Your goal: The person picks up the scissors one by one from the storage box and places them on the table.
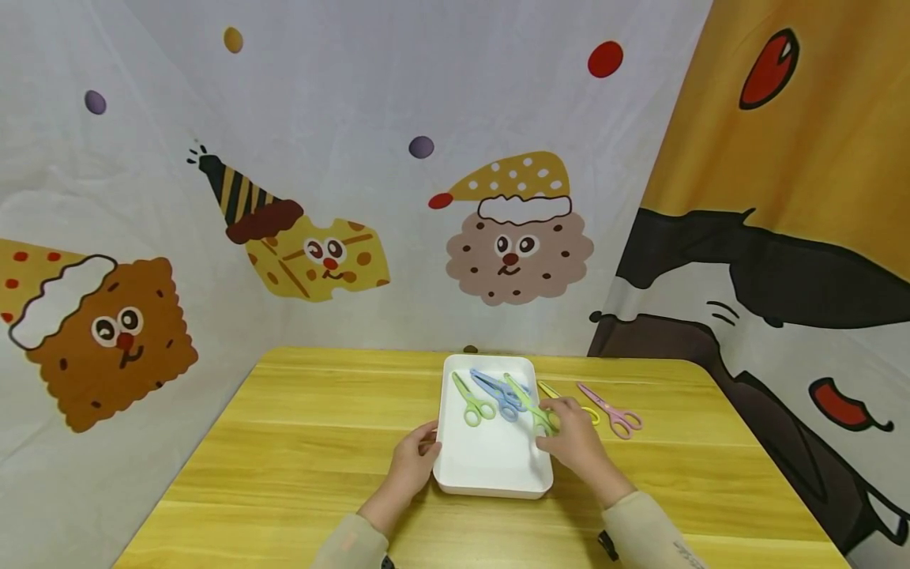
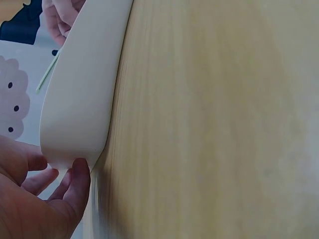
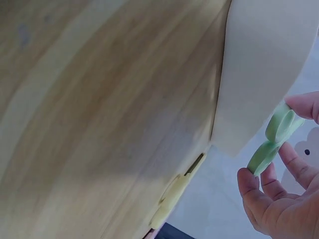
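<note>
A white tray (image 1: 490,466) stands on the wooden table. My left hand (image 1: 412,458) holds the tray's left side, its fingertips against the outer wall and the thumb near the rim in the left wrist view. By their handle loops, my right hand (image 1: 577,438) pinches light green scissors (image 3: 264,157) over the tray's right edge, blades pointing away. Another pair of green scissors (image 1: 472,407) lies inside at the left. Between the green pairs are blue scissors (image 1: 490,387), partly overlapped, so I cannot tell whether there is more than one pair.
Right of the tray, yellow scissors (image 1: 592,415) lie on the table (image 1: 320,442), partly hidden behind my right hand. Pink scissors (image 1: 604,407) lie farther right. A printed cloth (image 1: 341,95) with cartoon figures hangs behind the table.
</note>
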A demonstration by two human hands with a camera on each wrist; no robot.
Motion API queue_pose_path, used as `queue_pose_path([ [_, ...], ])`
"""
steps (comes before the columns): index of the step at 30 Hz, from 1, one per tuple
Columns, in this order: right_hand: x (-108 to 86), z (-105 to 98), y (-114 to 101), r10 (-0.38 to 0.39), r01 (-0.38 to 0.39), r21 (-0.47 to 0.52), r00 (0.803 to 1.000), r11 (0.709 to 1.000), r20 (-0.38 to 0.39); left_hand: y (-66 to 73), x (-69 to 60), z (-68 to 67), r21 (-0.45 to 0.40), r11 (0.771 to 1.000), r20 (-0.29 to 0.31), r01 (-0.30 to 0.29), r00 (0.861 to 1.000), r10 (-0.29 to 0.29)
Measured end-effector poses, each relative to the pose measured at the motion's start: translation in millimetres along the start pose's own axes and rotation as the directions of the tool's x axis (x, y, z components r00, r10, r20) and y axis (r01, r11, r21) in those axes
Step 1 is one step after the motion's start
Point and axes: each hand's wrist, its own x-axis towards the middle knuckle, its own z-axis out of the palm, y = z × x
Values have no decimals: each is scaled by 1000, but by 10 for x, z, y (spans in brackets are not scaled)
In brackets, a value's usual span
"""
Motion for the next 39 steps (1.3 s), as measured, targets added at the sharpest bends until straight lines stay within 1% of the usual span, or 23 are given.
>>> queue_pose_path([
  [4, 1, -32, 26, 3, -3, -2, 1000, 1000, -16, 0, -2, 1, 0, 1000, 2, 3, 1000, -3],
  [7, 4, -54, 49, -3, 3, 0, 1000, 1000, -30, -10, 1, 3, 1, 1000, 2, -7, 1000, 7],
  [13, 16, -91, 111, -24, 24, 1, 998, 1000, -51, -25, 9, 4, -1, 1000, 1, -15, 1000, 15],
  [18, 7, -122, 165, -49, 51, 26, 997, 998, -64, -16, 15, 2, -7, 1000, 1, -2, 1000, 2],
  [23, 2, -155, 214, -67, 68, 8, 995, 998, -79, -7, 11, 0, -15, 1000, 5, -4, 1000, 4],
  [26, 3, -178, 244, -67, 67, 5, 995, 998, -79, -13, 16, 1, -8, 1000, 3, -7, 1000, 7],
  [33, 3, -218, 345, -54, 54, 1, 996, 999, -64, -17, 24, 4, -2, 1000, -2, 13, 1000, -13],
  [39, -3, -256, 414, -41, 39, -23, 997, 999, -66, -20, 10, 3, -3, 1000, 4, -8, 1000, 8],
])
